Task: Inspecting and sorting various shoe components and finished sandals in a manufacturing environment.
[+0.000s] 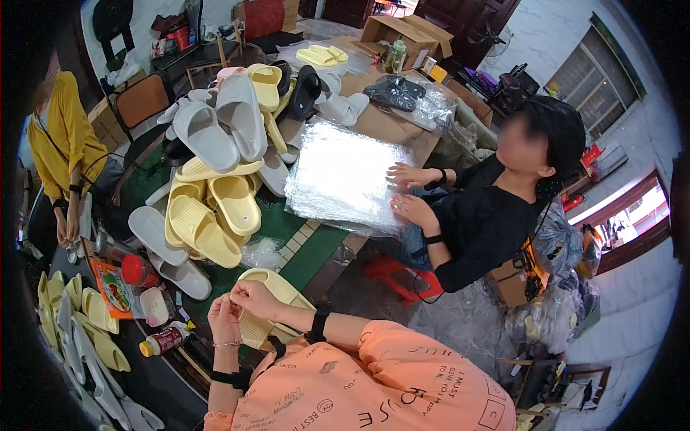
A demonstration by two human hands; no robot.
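My left hand [224,321] and my right hand [256,297] meet fingertip to fingertip, both pinched closed. Whatever lies between the fingers is too small to make out. Right beneath and beside them, at the table's near edge, is a pair of pale yellow slide slippers [277,284], partly covered by my right hand and forearm. Beyond my hands rises a pile of slippers, with yellow ones [213,237] in front and grey ones [208,136] on top. A crumpled clear plastic bag [262,254] lies between that pile and the near pair.
A stack of clear plastic bags [348,179] lies under the hands of a co-worker [496,194] on the right. A red-lidded jar [138,271] and a yellow-capped bottle [165,340] stand at left, near more slippers [100,345]. Another person [68,144] is at far left.
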